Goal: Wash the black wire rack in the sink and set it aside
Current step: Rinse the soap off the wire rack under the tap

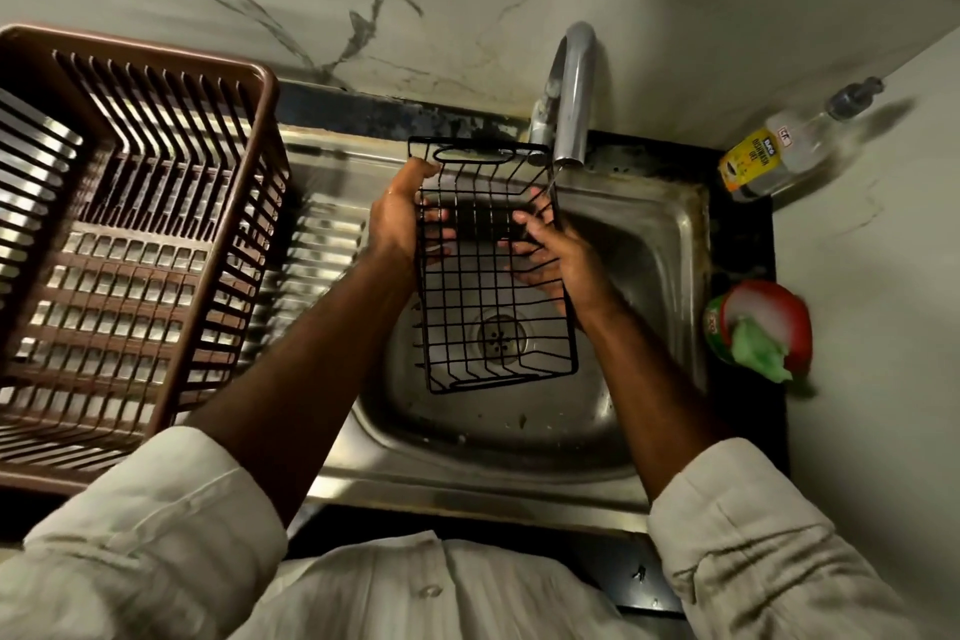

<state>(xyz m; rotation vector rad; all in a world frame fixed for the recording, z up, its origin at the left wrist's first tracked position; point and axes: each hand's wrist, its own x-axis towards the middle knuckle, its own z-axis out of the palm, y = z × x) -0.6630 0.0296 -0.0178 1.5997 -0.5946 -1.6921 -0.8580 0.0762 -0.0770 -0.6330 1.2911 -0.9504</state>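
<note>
The black wire rack hangs over the steel sink, its far end under the tap. My left hand grips the rack's left edge near the top, fingers curled behind the wires. My right hand is on the rack's right side, with fingers spread across the wires from beneath. A thin stream of water falls from the faucet onto the rack's far right corner.
A large brown slatted dish basket stands on the drainboard at the left. A dishwash gel bottle lies at the back right corner. A red and white soap tub with a green scrubber sits right of the sink.
</note>
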